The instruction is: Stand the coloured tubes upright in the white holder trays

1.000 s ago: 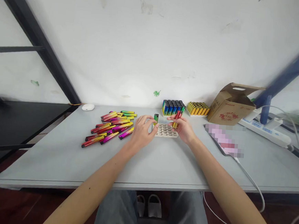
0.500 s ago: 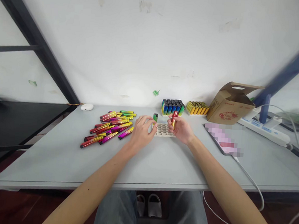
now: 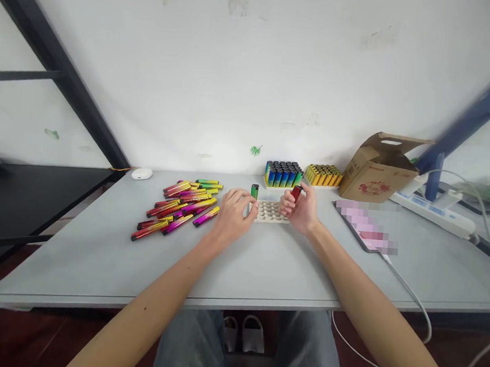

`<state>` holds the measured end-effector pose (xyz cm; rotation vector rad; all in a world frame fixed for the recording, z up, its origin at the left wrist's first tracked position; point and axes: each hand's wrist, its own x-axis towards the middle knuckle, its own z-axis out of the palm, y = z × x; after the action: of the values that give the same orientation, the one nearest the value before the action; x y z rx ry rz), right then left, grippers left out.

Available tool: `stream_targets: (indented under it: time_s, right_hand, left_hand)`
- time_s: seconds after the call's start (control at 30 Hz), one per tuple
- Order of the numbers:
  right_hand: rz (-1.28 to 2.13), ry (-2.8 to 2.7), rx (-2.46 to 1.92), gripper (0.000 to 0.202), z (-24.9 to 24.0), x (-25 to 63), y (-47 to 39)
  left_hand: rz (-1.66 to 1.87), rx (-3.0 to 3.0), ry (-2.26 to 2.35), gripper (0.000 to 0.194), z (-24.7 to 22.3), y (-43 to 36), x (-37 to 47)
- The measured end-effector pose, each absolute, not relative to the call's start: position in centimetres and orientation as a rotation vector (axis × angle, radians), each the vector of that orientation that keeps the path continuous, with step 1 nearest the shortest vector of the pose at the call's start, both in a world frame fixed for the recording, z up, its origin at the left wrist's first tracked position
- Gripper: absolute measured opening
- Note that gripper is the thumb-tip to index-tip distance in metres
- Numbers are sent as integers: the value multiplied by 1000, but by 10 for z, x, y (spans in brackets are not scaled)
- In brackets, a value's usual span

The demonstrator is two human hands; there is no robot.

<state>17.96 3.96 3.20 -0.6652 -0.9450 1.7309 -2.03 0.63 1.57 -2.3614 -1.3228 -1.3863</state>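
A whitish tray (image 3: 271, 213) with rows of round holes lies on the table in front of me. At its back left corner stands a green lighter (image 3: 254, 193), upright, with a black top. My left hand (image 3: 234, 214) is bent over the left end of the tray, thumb and fingers closed on its edge. Just above the right end, my right hand (image 3: 302, 208) grips a shiny red lighter (image 3: 296, 192), its dark end pointing up; the fingers cover its lower part.
Left of the tray is a loose pile of lighters (image 3: 183, 208). At the wall stand a block of blue-green lighters (image 3: 283, 176) and a block of yellow ones (image 3: 324, 177), then an open cardboard box (image 3: 368, 179). A phone (image 3: 358, 223) and power strip (image 3: 435, 214) lie right.
My right hand has shifted slightly right and turned the lighter, so its red, dark-tipped end now faces up and its yellow part is hidden. My left hand stays put.
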Motion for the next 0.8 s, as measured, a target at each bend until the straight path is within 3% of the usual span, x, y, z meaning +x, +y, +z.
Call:
stream_targets:
  time_s: [0.8]
  right_hand:
    - [1746, -945, -743, 30, 37, 172, 35]
  left_hand:
    - [-1399, -2371, -1323, 17, 16, 6, -20]
